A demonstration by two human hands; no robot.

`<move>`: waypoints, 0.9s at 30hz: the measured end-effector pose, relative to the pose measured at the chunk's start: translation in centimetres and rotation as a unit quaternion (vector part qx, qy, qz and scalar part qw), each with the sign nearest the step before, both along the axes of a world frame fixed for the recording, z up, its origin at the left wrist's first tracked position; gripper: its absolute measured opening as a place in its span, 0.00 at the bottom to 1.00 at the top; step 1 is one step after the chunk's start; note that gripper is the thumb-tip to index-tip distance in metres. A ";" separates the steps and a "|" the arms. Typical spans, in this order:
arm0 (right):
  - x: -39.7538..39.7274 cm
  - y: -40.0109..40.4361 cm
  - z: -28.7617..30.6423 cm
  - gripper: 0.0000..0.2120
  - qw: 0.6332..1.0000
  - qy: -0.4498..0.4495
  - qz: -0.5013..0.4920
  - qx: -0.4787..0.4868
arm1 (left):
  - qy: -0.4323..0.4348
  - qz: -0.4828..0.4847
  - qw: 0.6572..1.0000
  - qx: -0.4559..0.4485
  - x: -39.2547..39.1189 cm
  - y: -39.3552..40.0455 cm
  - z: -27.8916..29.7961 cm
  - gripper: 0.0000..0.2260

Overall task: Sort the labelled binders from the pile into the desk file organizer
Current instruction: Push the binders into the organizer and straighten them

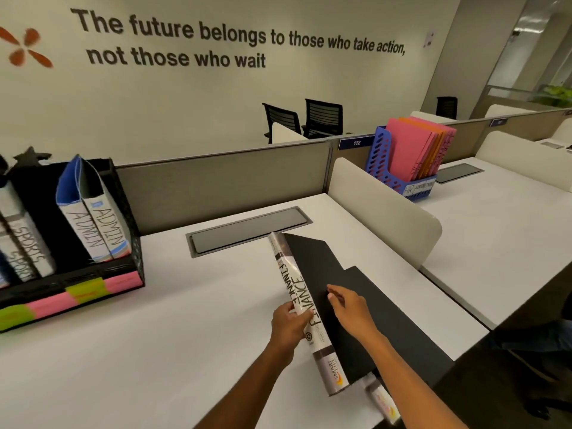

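Left hand (289, 325) grips FINANCE binder (305, 308) (spine up); right hand (349, 308) rests on it.

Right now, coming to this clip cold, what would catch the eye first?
Front and centre, the left hand grips the spine of a black FINANCE binder on the white desk, while the right hand rests on its cover. At far left stands a black organizer holding ADMIN binders. Big lettering runs across the wall behind.
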State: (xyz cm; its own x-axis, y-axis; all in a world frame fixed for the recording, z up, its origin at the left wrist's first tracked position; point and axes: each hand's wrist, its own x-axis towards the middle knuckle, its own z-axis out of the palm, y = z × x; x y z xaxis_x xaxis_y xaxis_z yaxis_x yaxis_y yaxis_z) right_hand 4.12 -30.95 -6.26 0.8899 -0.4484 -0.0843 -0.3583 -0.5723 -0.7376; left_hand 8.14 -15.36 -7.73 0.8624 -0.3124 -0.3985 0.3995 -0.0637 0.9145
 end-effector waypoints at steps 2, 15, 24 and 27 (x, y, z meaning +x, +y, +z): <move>1.5 2.1 1.2 0.17 1.000 -0.017 0.014 0.004 | -0.023 0.025 0.999 0.000 0.7 1.8 0.6 0.15; 9.7 18.9 7.2 0.26 0.978 -0.137 0.131 0.083 | -0.185 0.172 0.968 0.013 4.2 14.5 5.6 0.15; 10.7 29.9 11.0 0.49 0.966 -0.216 0.129 0.058 | -0.347 0.244 0.904 0.052 4.7 21.9 6.4 0.10; 11.0 31.9 11.5 0.43 0.959 -0.256 0.115 0.028 | -0.376 0.240 0.894 0.050 4.7 23.7 6.2 0.14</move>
